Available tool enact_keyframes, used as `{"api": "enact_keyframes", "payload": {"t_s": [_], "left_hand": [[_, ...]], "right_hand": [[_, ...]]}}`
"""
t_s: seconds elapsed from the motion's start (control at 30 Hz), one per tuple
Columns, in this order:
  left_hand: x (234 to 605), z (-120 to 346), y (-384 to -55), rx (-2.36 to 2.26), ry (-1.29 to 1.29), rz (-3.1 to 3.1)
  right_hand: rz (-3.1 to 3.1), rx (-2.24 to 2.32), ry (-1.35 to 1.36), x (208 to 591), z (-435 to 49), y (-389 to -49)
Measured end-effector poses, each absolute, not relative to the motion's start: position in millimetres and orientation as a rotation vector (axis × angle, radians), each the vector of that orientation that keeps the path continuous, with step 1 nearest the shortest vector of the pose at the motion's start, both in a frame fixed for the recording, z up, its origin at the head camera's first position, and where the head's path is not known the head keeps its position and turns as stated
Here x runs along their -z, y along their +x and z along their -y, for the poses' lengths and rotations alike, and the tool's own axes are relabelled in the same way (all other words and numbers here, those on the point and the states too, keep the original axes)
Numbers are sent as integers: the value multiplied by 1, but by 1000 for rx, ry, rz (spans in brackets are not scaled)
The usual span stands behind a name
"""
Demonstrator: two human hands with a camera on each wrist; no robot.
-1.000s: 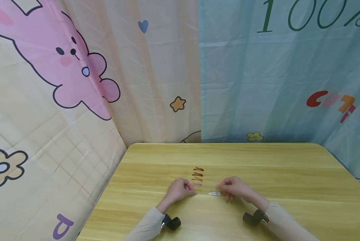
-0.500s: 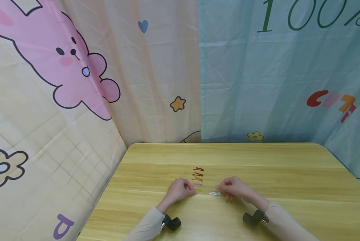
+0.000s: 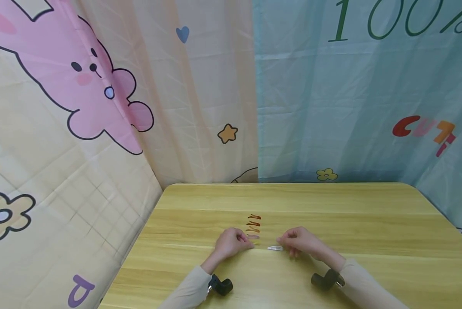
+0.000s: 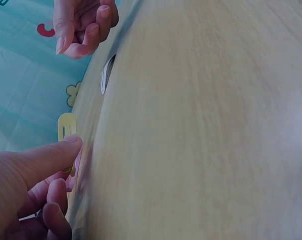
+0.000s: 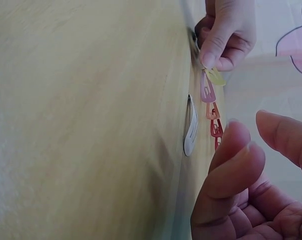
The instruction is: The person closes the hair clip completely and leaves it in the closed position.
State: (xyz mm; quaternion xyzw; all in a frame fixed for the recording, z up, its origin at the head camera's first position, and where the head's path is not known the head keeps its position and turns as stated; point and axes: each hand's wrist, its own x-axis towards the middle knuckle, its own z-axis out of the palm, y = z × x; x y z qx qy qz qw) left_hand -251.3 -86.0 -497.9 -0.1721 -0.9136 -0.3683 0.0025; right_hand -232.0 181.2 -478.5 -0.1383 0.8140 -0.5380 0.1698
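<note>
Between the thumb and fingers of my left hand is a yellow snap hair clip, its rounded end sticking out past the thumb tip in the left wrist view. My right hand is held just right of a white snap hair clip. Its thumb and index finger stand apart with nothing between them, the other fingers loosely bent. Beyond the left fingertips, a pink clip lies nearest in a column, followed by an orange clip and darker reddish-brown clips.
The clips lie on a light wood-grain table. Printed curtains hang behind it and on the left. A black wrist camera sits on the left wrist, with another camera on the right.
The left hand has shifted very slightly to the right with the yellow hair clip. The right hand and the clips on the table stay where they were.
</note>
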Motion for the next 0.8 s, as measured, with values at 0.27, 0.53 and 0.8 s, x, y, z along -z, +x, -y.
{"api": "enact_keyframes", "payload": {"t_s": [0.27, 0.53, 0.8], "left_hand": [[490, 80, -253, 1304, -506, 2880], [481, 69, -253, 1381, -552, 2868], [477, 61, -254, 1428, -609, 2855]], "right_hand": [[-2294, 1549, -401, 478, -180, -232], [-2290, 1558, -417, 477, -176, -232], [-2250, 1575, -463, 477, -172, -233]]}}
